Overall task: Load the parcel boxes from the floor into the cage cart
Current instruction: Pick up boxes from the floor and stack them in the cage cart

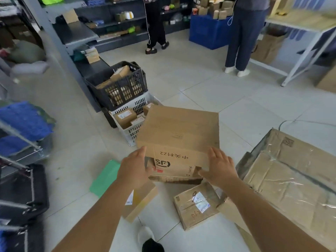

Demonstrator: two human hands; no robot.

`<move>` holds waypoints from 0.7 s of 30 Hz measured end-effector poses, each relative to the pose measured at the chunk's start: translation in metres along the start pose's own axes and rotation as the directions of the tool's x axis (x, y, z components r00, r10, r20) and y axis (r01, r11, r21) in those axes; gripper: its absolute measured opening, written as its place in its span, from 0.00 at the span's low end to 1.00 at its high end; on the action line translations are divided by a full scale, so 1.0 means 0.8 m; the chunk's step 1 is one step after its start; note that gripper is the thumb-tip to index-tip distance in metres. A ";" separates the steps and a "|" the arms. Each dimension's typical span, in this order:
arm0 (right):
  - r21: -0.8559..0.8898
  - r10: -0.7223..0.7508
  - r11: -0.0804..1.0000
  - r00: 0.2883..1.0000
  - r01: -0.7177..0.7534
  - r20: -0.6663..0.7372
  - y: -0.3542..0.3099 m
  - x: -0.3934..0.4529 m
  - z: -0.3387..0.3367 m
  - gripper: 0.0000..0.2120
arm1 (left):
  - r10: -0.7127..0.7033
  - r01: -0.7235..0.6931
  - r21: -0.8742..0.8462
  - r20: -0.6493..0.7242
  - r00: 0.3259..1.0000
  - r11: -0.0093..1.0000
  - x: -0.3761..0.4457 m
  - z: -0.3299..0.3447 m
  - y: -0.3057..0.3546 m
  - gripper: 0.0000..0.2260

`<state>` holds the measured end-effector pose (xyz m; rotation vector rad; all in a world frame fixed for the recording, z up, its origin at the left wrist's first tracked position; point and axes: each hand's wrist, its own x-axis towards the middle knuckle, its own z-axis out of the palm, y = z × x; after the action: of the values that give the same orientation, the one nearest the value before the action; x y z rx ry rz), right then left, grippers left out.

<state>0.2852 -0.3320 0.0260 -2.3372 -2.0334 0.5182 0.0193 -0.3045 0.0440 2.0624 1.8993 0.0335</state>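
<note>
Head view: pale tiled floor (pixel 209 84), open stretch ahead and right. Large parcel box (pixel 179 140) held above floor, centre frame. Left hand (pixel 135 170) grips box's near-left edge, thumb curled over; right hand (pixel 219 167) presses near-right corner, fingers straight. Small labelled box (pixel 195 206) on floor below. White crate (pixel 134 115) just beyond box's far-left edge. Cage cart (pixel 20 179) along left edge, blurred.

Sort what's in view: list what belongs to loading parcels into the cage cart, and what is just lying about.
Job:
- held cardboard box, left hand, right hand
- labelled floor box
- large taped box

Lying about:
- black crate
- white basket
- green sheet
</note>
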 end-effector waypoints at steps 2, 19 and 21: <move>0.008 0.051 0.999 0.999 -0.051 0.003 -0.007 0.027 0.002 0.44 | 0.016 -0.016 -0.008 0.018 1.000 1.000 0.034 -0.002 -0.010 0.35; 0.049 0.360 0.931 0.932 -0.362 0.051 -0.027 0.233 0.030 0.41 | 0.121 -0.133 0.049 0.194 0.973 0.990 0.308 -0.003 -0.097 0.33; 0.068 0.390 0.916 0.918 -0.394 0.066 -0.014 0.263 0.038 0.42 | 0.114 -0.133 0.081 0.209 0.971 0.988 0.340 0.004 -0.095 0.33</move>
<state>0.2898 -0.1343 -0.0516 -2.7158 -1.5197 0.6566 -0.0237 -0.0372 -0.0354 2.1520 1.6779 -0.2334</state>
